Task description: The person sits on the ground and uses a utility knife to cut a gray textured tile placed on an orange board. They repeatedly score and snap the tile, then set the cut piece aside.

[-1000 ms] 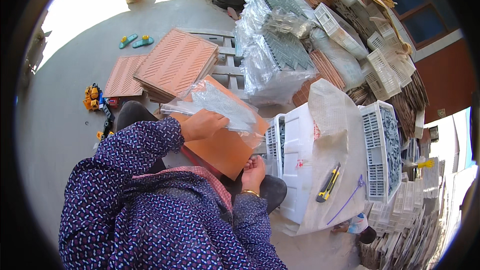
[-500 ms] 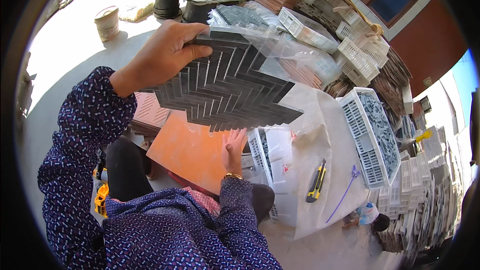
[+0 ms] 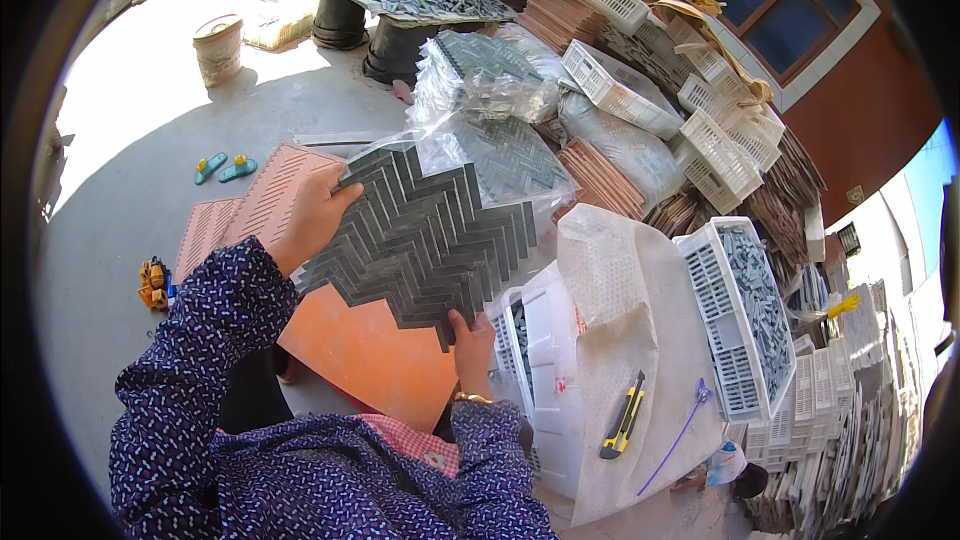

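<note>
- While you look down from your head camera, you hold 1 grey herringbone mosaic sheet (image 3: 425, 240) up in front of you, above an orange board (image 3: 375, 355) on your lap.
- Your left hand (image 3: 315, 215) grips the sheet's upper left edge, fingers clamped on it.
- Your right hand (image 3: 472, 350) pinches the sheet's lower point, fingers closed on that tip.
- A clear plastic bag (image 3: 490, 145) covers the sheet's upper right part and hangs loose beyond it.
- Just right of your right hand sits a white slotted crate (image 3: 540, 340), and past it a white sack (image 3: 625, 320) carrying a yellow utility knife (image 3: 622, 415).
- Risk, as I judge it: the sheet looks floppy and is held at only 2 points, so it could sag, bend, or shed small tiles.
- The loose bag could snag on the sheet's zigzag edge.
</note>
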{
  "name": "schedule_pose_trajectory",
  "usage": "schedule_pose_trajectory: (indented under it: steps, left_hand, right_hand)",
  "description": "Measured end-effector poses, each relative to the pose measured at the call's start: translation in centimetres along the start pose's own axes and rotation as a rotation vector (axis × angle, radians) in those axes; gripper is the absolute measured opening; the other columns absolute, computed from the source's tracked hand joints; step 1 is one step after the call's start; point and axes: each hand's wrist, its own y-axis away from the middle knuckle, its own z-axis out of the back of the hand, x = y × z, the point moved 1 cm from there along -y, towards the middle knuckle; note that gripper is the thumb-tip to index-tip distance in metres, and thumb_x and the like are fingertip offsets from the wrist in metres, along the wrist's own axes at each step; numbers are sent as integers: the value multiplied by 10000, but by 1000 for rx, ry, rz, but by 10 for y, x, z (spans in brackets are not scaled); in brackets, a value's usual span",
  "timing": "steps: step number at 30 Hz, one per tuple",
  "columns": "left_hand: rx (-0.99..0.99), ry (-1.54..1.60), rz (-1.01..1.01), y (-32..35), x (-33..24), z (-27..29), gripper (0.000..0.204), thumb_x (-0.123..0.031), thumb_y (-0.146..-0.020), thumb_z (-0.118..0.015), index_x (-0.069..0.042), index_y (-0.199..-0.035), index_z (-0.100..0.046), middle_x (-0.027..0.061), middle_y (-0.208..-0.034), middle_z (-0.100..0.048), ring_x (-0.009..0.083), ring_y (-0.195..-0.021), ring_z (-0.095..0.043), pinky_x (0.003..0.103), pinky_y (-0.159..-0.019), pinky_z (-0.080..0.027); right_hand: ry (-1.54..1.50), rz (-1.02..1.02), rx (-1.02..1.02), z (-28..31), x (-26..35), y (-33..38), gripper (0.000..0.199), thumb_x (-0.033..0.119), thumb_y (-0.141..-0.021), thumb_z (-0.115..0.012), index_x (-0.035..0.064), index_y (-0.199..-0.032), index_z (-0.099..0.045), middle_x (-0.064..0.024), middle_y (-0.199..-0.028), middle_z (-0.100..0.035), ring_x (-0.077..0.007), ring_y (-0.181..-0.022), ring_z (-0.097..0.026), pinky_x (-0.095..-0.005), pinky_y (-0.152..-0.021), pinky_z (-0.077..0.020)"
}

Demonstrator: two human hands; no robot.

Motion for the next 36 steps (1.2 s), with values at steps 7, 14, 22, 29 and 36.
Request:
schedule_pose_trajectory:
  steps: [7, 14, 22, 29, 36]
  left_hand:
    - [-63, 441, 437, -42, 87, -93, 151, -93, -828, -528, 38, -880, -581, 73, -737, -603, 150, -619, -541, 301, -584, -422]
    - [-35, 650, 719, -160, 148, -199, 150, -119, -861, -506, -4, -949, -543, 87, -777, -582, 182, -666, -554, 369, -621, -465]
    - [279, 4, 231, -241, 204, -253, 414, -114, -679, -640, 9, -1060, -535, 195, -1005, -572, 306, -1016, -530, 333, -847, -424]
    - [273, 611, 639, -205, 169, -223, 705, -242, -835, -557, 20, -1364, -170, 201, -1369, -271, 234, -1175, -385, 352, -930, -364]
    - [691, 433, 716, -37, 139, -65, 301, -114, -863, -490, 27, -1128, -509, 109, -1045, -572, 162, -901, -564, 278, -785, -457]
  right_hand:
    - [683, 98, -44, 45, 29, -112, 270, 96, -714, -641, -59, -928, -589, -123, -828, -638, -168, -751, -588, -304, -696, -448]
    - [1248, -3, -23, 67, 93, -289, 351, 203, -671, -690, -4, -943, -607, -220, -914, -616, -365, -887, -587, -411, -759, -453]
    - [1543, 213, -170, 32, 120, -402, 344, 158, -723, -666, -13, -1011, -587, -207, -980, -606, -360, -925, -576, -410, -785, -452]
    - [1208, 556, -83, 27, 51, -355, 454, 318, -789, -608, 22, -1124, -526, -203, -1103, -553, -362, -1037, -503, -422, -886, -384]
    - [1378, 279, -44, -35, -4, -274, 660, 503, -768, -575, 166, -1307, -399, -327, -1345, -211, -561, -1219, -160, -642, -943, -190]
